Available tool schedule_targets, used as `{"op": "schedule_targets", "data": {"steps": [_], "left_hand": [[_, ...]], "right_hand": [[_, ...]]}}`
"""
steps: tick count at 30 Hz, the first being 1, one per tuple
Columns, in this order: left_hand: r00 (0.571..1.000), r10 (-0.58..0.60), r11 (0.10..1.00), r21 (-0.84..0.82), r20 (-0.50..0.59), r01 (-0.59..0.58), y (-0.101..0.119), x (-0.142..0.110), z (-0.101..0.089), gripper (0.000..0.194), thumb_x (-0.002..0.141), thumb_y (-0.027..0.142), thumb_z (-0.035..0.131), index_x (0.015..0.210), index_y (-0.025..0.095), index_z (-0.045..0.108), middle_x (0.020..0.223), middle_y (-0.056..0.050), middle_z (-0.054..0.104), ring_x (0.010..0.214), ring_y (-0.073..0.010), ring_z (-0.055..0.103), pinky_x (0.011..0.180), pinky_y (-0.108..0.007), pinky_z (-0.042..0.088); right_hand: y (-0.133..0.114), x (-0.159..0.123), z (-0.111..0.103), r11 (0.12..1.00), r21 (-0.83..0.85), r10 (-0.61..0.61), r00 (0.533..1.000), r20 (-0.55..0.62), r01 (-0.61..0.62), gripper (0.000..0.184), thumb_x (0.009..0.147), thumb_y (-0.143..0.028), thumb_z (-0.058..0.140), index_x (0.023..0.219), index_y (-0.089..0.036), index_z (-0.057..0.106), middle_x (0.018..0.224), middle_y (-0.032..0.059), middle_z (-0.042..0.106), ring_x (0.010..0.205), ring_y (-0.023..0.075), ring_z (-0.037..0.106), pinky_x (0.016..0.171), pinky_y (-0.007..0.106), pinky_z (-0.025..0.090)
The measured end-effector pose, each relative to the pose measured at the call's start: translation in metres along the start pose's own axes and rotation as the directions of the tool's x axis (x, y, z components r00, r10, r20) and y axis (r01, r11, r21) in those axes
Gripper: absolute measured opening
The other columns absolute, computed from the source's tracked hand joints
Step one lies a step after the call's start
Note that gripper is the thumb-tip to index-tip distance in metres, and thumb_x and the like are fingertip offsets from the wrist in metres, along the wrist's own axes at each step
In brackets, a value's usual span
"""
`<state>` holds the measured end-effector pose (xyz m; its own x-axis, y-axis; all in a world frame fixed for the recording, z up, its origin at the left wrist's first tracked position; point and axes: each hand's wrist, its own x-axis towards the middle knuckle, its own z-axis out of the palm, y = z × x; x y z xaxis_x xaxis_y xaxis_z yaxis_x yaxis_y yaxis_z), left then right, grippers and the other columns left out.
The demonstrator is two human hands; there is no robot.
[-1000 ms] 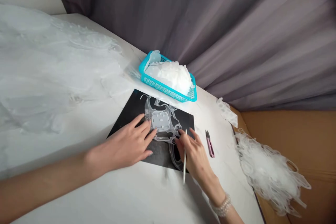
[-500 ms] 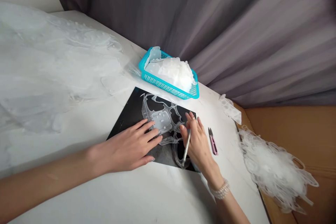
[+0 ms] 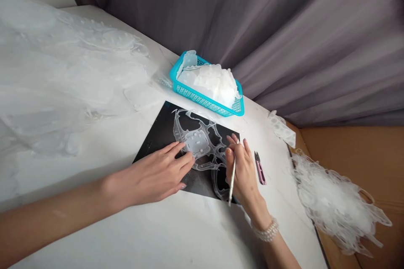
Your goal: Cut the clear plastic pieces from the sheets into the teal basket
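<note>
A translucent silicone-like sheet with cut-out holes, a raised rounded panel and small bumps lies on a black mat. My left hand rests flat, fingers stretched out, its fingertips touching the panel's lower left edge. In my right hand is a slim whitish pen-like tool, gripped between thumb and fingers over the mat's right side. Its rear end points toward me; its working tip is hidden by the fingers. Right of this hand lies a pair of pink-handled thread snips.
Behind the mat stands a blue basket heaped with translucent pieces. A large pile of similar sheets covers the table's left. A cut-out scrap lies at the right edge, beside a heap of trimmings over a cardboard box.
The pen-like tool has tilted more upright in my right hand. My left fingers have drawn closer together and slid slightly off the panel. The whole view has shifted a little.
</note>
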<state>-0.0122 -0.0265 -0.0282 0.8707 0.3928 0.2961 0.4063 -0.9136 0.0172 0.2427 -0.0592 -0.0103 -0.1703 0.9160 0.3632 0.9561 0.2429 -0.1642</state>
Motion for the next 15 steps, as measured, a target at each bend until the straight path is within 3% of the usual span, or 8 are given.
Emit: {"op": "schedule_targets", "data": {"steps": [6,8,11,13,15], "left_hand": [[0.999,0.011,1.000,-0.023,-0.036,-0.012,-0.001,-0.001,0.000,0.046,0.094,0.044,0.054,0.131,0.016,0.057,0.131,-0.011,0.062,0.129,-0.0285,0.052,0.117,-0.041,0.027],[0.999,0.014,1.000,-0.023,-0.036,-0.015,-0.002,-0.001,-0.001,0.045,0.094,0.043,0.054,0.131,0.017,0.057,0.131,-0.011,0.062,0.129,-0.0281,0.052,0.117,-0.041,0.027],[0.999,0.027,0.999,-0.031,-0.036,-0.028,-0.003,-0.001,-0.002,0.043,0.094,0.041,0.053,0.130,0.018,0.058,0.131,-0.011,0.062,0.128,-0.0274,0.053,0.117,-0.041,0.028],[0.999,0.030,0.999,-0.037,-0.037,-0.031,-0.003,-0.001,-0.002,0.043,0.094,0.041,0.054,0.129,0.017,0.058,0.132,-0.011,0.062,0.128,-0.0276,0.053,0.116,-0.041,0.028],[0.999,0.028,0.998,-0.046,-0.035,-0.030,-0.003,-0.001,-0.001,0.043,0.094,0.041,0.055,0.129,0.017,0.057,0.133,-0.011,0.061,0.128,-0.0277,0.053,0.117,-0.042,0.027]], "right_hand": [[-0.016,0.001,0.008,0.974,0.140,-0.200,0.965,0.172,0.177,0.011,0.100,-0.016,0.039,0.098,-0.021,0.048,0.130,0.0150,0.064,0.134,0.0248,0.051,0.116,0.061,0.032],[-0.013,0.000,0.011,0.991,0.057,-0.132,0.977,0.166,0.124,0.011,0.101,-0.018,0.038,0.098,-0.020,0.049,0.127,0.0166,0.066,0.134,0.0286,0.051,0.114,0.066,0.028],[-0.003,-0.002,0.009,0.998,-0.028,0.061,0.996,0.061,-0.059,0.014,0.102,-0.022,0.035,0.102,-0.017,0.048,0.123,0.0229,0.066,0.135,0.0337,0.049,0.109,0.071,0.031],[-0.002,-0.002,0.006,0.999,0.039,0.033,0.996,0.088,-0.036,0.013,0.102,-0.021,0.034,0.103,-0.018,0.047,0.127,0.0224,0.064,0.138,0.0313,0.045,0.111,0.067,0.032],[-0.005,0.000,0.005,0.988,0.135,-0.099,0.980,0.175,0.076,0.011,0.102,-0.019,0.035,0.099,-0.019,0.046,0.133,0.0189,0.061,0.142,0.0278,0.040,0.115,0.062,0.030]]}}
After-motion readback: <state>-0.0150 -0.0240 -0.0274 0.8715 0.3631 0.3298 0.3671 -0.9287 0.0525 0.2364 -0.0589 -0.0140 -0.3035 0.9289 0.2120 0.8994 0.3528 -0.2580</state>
